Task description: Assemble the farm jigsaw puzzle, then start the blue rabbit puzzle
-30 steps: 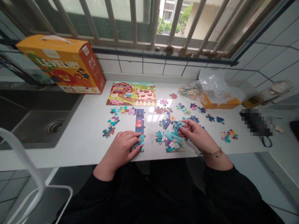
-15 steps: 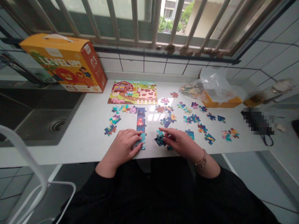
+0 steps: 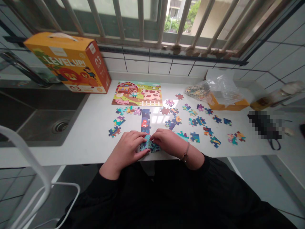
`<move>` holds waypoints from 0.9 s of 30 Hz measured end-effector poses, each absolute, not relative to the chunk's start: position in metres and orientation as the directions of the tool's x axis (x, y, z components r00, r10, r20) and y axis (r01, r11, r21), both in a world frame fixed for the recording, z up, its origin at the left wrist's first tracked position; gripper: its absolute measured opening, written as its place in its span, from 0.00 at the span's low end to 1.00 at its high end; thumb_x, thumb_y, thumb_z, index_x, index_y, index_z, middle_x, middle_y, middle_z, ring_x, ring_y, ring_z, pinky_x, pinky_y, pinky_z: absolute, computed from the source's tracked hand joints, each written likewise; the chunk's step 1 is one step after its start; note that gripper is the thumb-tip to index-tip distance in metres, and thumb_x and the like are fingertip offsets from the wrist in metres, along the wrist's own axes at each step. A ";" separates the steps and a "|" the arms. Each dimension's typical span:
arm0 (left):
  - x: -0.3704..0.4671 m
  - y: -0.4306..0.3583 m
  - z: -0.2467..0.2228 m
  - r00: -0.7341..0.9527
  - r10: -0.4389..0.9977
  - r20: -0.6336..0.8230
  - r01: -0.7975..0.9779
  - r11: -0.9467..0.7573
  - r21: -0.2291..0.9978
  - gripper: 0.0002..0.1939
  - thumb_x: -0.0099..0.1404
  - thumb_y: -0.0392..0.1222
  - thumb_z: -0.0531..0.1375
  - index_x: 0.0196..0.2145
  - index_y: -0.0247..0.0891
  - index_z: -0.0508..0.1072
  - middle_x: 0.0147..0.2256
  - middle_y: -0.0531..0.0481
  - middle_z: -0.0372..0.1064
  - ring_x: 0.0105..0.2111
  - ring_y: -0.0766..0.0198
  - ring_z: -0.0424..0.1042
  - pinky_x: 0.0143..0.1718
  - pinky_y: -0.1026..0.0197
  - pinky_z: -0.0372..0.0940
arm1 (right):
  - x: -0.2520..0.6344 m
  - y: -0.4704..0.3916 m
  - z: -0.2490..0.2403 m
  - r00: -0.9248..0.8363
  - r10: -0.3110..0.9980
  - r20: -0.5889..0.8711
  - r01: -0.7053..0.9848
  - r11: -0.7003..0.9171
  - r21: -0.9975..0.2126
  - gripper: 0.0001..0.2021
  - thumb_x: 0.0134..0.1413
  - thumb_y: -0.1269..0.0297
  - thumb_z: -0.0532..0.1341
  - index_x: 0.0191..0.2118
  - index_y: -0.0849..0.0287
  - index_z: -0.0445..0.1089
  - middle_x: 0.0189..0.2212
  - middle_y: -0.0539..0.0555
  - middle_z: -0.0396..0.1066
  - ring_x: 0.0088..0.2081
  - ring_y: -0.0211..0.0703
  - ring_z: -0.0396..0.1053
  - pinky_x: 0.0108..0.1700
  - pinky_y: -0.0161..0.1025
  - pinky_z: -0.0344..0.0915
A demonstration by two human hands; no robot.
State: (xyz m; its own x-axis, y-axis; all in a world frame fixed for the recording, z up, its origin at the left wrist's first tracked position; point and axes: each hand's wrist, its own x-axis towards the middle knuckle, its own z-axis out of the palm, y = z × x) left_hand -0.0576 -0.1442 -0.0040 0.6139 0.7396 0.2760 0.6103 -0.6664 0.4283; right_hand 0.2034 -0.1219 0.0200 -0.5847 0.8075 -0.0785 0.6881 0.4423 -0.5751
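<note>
A column of joined puzzle pieces (image 3: 145, 122), dark blue with a red figure above and teal below, lies upright on the counter. My left hand (image 3: 128, 146) rests at its lower left side, fingers and thumb pressed on the teal end. From the right, my right hand (image 3: 168, 141) has closed fingers on a teal and dark puzzle piece (image 3: 156, 147), which touches or nearly touches the column's bottom end. The exact joint is partly hidden by my fingers. Just right of that hand lie a teal puzzle piece (image 3: 183, 136) and a blue one (image 3: 195, 137).
Loose puzzle pieces (image 3: 200, 121) spread to the right, with several more (image 3: 119, 121) on the left. Behind are a finished farm puzzle (image 3: 137, 93), an orange box (image 3: 69, 65), and a bag of pieces (image 3: 197, 90) by an open tray (image 3: 228, 105). A sink (image 3: 45, 127) lies left.
My right hand has moved left with the teal and dark piece, bringing it against or close to the column's lower right side. My left hand has stayed on the column.
</note>
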 end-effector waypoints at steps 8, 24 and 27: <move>-0.059 -0.142 -0.007 0.626 0.734 0.263 0.607 -0.670 0.427 0.22 0.69 0.57 0.77 0.53 0.44 0.79 0.64 0.39 0.78 0.62 0.41 0.76 0.60 0.40 0.69 | 0.199 -0.133 0.014 -0.467 0.877 -0.114 0.772 0.342 -0.535 0.08 0.76 0.71 0.65 0.53 0.57 0.81 0.48 0.58 0.78 0.49 0.47 0.77 0.54 0.41 0.69; -0.063 -0.144 -0.008 0.697 0.642 0.319 0.503 -0.755 0.422 0.07 0.79 0.48 0.69 0.50 0.49 0.85 0.57 0.47 0.82 0.57 0.49 0.78 0.57 0.46 0.66 | 0.230 -0.145 0.010 -0.287 0.936 0.204 0.792 0.352 -0.499 0.07 0.77 0.71 0.61 0.48 0.55 0.78 0.43 0.57 0.78 0.46 0.51 0.76 0.51 0.45 0.71; -0.064 -0.143 -0.009 0.697 0.638 0.327 0.489 -0.757 0.434 0.06 0.79 0.48 0.69 0.49 0.48 0.85 0.57 0.47 0.82 0.57 0.50 0.78 0.56 0.46 0.67 | 0.260 -0.154 0.009 -0.193 0.931 0.308 0.814 0.328 -0.479 0.07 0.77 0.68 0.61 0.47 0.54 0.77 0.43 0.58 0.79 0.47 0.54 0.77 0.52 0.49 0.71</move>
